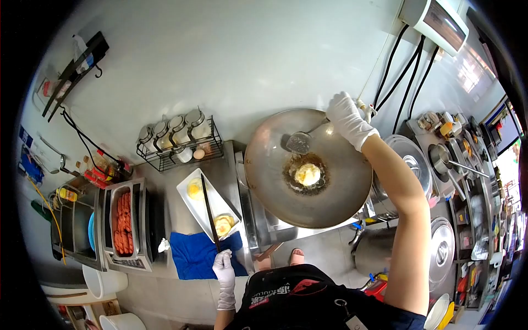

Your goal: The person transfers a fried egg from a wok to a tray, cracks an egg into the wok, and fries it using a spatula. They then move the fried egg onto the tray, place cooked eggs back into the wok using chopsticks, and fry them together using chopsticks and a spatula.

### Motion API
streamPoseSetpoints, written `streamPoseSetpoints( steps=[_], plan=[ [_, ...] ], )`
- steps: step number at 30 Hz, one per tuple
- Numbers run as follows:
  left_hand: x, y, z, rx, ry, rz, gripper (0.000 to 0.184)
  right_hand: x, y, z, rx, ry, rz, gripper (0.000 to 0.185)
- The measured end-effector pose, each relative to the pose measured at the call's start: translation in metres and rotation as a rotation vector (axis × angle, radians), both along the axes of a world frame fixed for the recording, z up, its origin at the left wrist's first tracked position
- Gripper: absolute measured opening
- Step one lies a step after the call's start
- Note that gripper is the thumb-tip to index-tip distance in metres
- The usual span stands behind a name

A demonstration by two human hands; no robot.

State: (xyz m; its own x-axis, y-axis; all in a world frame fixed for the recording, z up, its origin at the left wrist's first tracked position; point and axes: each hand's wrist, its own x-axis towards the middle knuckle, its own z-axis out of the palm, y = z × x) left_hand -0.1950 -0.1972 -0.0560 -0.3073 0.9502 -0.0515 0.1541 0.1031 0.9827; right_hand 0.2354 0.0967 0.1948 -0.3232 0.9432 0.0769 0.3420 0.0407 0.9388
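— Where's the egg (307, 175)?
— Low in the wok (341, 198), in a patch of oil, with the spatula (299, 143) blade just beyond it, apart from it.
— Whose grip is on that?
— The gloved right hand (349, 122), up at the wok's rim, fingers closed round the handle.
— And the left hand (224, 267)?
— Gloved too, fingers curled on the chopsticks (208, 212). They slant across the plate (207, 208); I can't tell if they touch it.
— Anything on that plate?
— Two fried eggs (223, 226), one near each end. A blue cloth (190, 256) lies just beside it.
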Motion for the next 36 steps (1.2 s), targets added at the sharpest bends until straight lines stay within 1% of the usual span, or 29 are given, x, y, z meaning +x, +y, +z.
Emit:
streamPoseSetpoints(
  steps=[3, 5, 7, 9, 12, 15, 16, 19, 21, 23, 25, 26, 29, 32, 35, 36],
  plan=[
    [0.0, 0.003, 0.002, 0.012, 0.007, -0.006, 0.016, 0.0, -0.023, 0.027, -0.151, 0.352, -0.309, 0.014],
    [0.002, 0.004, 0.009, 0.012, 0.017, -0.017, 0.016, 0.054, -0.022, -0.005, -0.093, 0.307, -0.188, 0.016],
    [0.002, 0.004, 0.006, 0.024, 0.005, -0.001, 0.015, 0.076, -0.042, -0.013, -0.138, 0.603, -0.395, 0.017],
    [0.002, 0.003, 0.003, 0.028, 0.0, 0.0, 0.014, 0.093, -0.064, -0.016, -0.146, 0.782, -0.431, 0.015],
    [0.004, 0.002, 0.001, 0.034, 0.01, -0.025, 0.014, 0.114, -0.087, -0.026, -0.13, 0.895, -0.38, 0.015],
    [0.007, 0.004, 0.002, 0.05, 0.036, -0.052, 0.014, 0.122, -0.097, -0.035, -0.13, 0.909, -0.465, 0.016],
    [0.008, 0.005, 0.002, 0.048, 0.042, -0.057, 0.014, 0.119, -0.099, -0.037, -0.128, 0.953, -0.495, 0.02],
    [0.012, 0.008, 0.005, 0.06, 0.075, -0.07, 0.014, 0.117, -0.1, -0.061, -0.153, 1.069, -0.536, 0.019],
    [0.014, 0.008, 0.008, 0.064, 0.093, -0.069, 0.014, 0.109, -0.098, -0.078, -0.217, 1.161, -0.564, 0.02],
    [0.015, 0.007, 0.011, 0.056, 0.098, -0.06, 0.014, 0.1, -0.096, -0.093, -0.262, 1.31, -0.657, 0.022],
    [0.012, 0.002, 0.009, 0.046, 0.089, -0.034, 0.014, 0.104, -0.092, -0.128, -0.374, 1.487, -0.5, 0.03],
    [0.011, -0.002, 0.008, 0.04, 0.082, -0.024, 0.014, 0.109, -0.09, -0.141, -0.401, 1.556, -0.471, 0.031],
    [0.007, -0.009, 0.006, 0.043, 0.093, -0.015, 0.014, 0.101, -0.086, -0.135, -0.543, 1.785, -0.699, 0.03],
    [0.006, -0.015, 0.004, 0.013, 0.058, 0.002, 0.014, 0.103, -0.091, -0.128, -0.531, 1.776, -0.615, 0.03],
    [0.008, -0.016, 0.003, 0.005, 0.031, -0.005, 0.014, 0.099, -0.104, -0.097, -0.472, 1.593, -0.595, 0.028],
    [0.009, -0.016, 0.003, 0.011, 0.034, -0.011, 0.014, 0.097, -0.112, -0.087, -0.433, 1.547, -0.534, 0.027]
  ],
)
